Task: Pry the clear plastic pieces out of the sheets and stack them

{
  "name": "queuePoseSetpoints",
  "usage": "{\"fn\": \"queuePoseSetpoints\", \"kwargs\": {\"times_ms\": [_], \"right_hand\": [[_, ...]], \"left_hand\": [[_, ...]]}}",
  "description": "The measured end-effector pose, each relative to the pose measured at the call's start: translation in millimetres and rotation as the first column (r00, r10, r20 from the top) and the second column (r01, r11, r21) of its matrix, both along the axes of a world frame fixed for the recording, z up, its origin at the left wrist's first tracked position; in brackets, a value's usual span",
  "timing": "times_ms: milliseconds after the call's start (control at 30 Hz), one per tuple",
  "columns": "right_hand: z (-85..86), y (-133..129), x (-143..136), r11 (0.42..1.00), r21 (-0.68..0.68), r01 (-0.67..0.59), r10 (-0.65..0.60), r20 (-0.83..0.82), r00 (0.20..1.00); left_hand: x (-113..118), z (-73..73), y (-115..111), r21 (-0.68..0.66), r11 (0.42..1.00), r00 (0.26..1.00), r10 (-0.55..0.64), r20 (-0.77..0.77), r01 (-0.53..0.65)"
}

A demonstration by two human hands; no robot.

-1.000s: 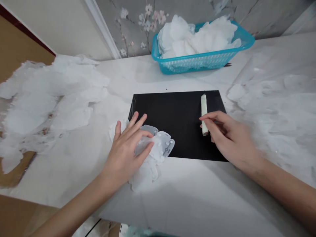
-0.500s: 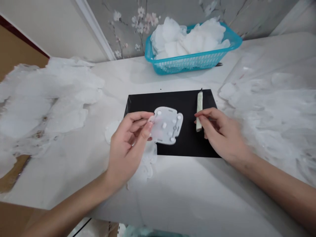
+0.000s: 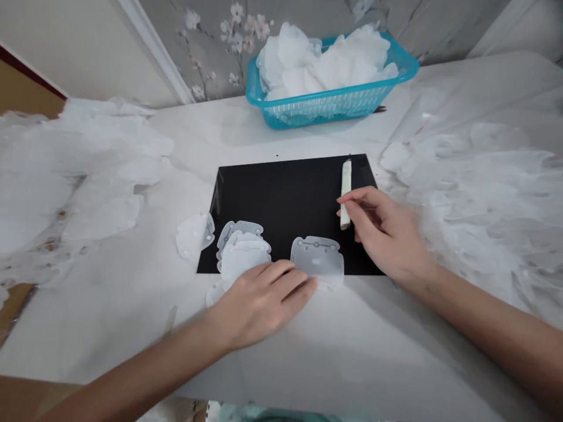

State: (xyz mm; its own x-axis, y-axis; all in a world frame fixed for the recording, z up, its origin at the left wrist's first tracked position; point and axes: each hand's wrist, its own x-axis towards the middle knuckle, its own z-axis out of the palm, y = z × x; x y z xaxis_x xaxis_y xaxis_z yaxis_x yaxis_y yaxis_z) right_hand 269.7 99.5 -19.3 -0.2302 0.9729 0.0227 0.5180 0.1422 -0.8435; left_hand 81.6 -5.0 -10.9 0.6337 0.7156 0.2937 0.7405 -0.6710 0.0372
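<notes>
A black rectangular board lies on the white table. At its front edge my left hand, palm down with fingers bent together, touches a translucent plastic piece; its fingertips are partly hidden. To the left of that piece, several similar white pieces overlap on the board's front left corner, and another piece lies across the left edge. My right hand pinches a thin pale green stick with a dark tip, over the right part of the board.
Behind the board stands a blue basket full of white pieces. A heap of translucent pieces covers the table's left side, and a bigger heap lies at the right. A dark pointed object pokes out beside the basket.
My left hand has turned palm down and come lower and to the right. The piece it held up now lies at the board's front edge. My right hand still holds the stick.
</notes>
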Motion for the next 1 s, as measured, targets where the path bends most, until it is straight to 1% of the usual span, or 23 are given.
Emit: {"fn": "queuePoseSetpoints", "kwargs": {"times_ms": [133, 233, 267, 300, 333, 367, 400, 433, 467, 567, 633, 700, 767, 833, 867, 933, 967, 1000], "right_hand": [[-1.6, 1, 1, 1.0, 0.002, 0.0, 0.0, -0.005, 1.0], [-2.2, 1, 1, 1.0, 0.005, 0.002, -0.002, -0.005, 1.0], [-2.1, 1, 1, 1.0, 0.003, 0.003, -0.003, -0.004, 1.0], [-1.8, 1, 1, 1.0, -0.002, 0.003, -0.003, -0.004, 1.0], [-1.4, 1, 0, 1.0, -0.009, 0.002, -0.002, -0.004, 1.0], [-1.0, 1, 0, 1.0, -0.014, 0.002, -0.003, -0.005, 1.0], [-0.6, 1, 0, 1.0, -0.019, 0.003, -0.004, -0.006, 1.0], [-0.4, 1, 0, 1.0, -0.023, 0.004, -0.005, -0.007, 1.0], [-0.4, 1, 0, 1.0, -0.025, 0.006, -0.006, -0.006, 1.0], [-1.1, 1, 1, 0.999, -0.038, 0.015, -0.014, 0.015, 1.0], [-2.0, 1, 1, 0.999, -0.044, 0.021, -0.019, 0.024, 1.0], [-2.8, 1, 2, 0.999, -0.042, 0.021, -0.02, 0.017, 1.0], [-3.3, 1, 2, 0.999, -0.036, 0.015, -0.015, 0.009, 1.0], [-3.4, 2, 1, 0.999, -0.03, 0.011, -0.011, 0.006, 1.0], [-3.2, 2, 1, 1.0, -0.03, 0.009, -0.009, 0.005, 1.0], [-2.4, 3, 1, 0.999, -0.031, 0.006, -0.006, 0.001, 1.0], [-1.8, 3, 0, 1.0, -0.031, 0.003, -0.003, 0.0, 1.0], [-1.2, 3, 0, 1.0, -0.03, 0.0, 0.0, 0.0, 1.0]], "left_hand": [[2, 1.1, -1, 0.007, 1.0, 1.0, -0.002, -0.02, 0.002], [-6, 9.8, 1, 0.01, 1.0, 1.0, 0.028, -0.009, -0.028], [-12, 13.9, 3, 0.0, 0.997, 0.997, 0.074, -0.004, -0.074], [-19, 18.0, 5, -0.021, 0.989, 0.989, 0.146, -0.002, -0.146], [-26, 21.6, 6, -0.052, 0.969, 0.97, 0.242, -0.02, -0.242], [-34, 24.4, 8, -0.091, 0.933, 0.938, 0.344, -0.047, -0.347], [-42, 26.1, 8, -0.137, 0.896, 0.906, 0.416, -0.076, -0.423], [-48, 27.0, 9, -0.186, 0.861, 0.881, 0.464, -0.093, -0.474], [-53, 27.1, 8, -0.235, 0.833, 0.865, 0.493, -0.093, -0.501], [-56, 27.6, 3, -0.332, 0.786, 0.832, 0.555, 0.007, -0.522], [-51, 31.6, 1, -0.4, 0.737, 0.772, 0.627, 0.101, -0.545], [-43, 39.1, 2, -0.449, 0.696, 0.696, 0.689, 0.199, -0.56], [-36, 47.7, 6, -0.43, 0.687, 0.628, 0.72, 0.294, -0.586], [-31, 54.4, 12, -0.389, 0.686, 0.582, 0.728, 0.362, -0.615], [-29, 56.3, 16, -0.399, 0.676, 0.559, 0.737, 0.381, -0.619], [-30, 55.9, 24, -0.498, 0.637, 0.506, 0.771, 0.387, -0.589], [-31, 53.7, 27, -0.561, 0.611, 0.49, 0.789, 0.371, -0.558], [-33, 50.6, 29, -0.608, 0.585, 0.494, 0.802, 0.336, -0.537]]}}
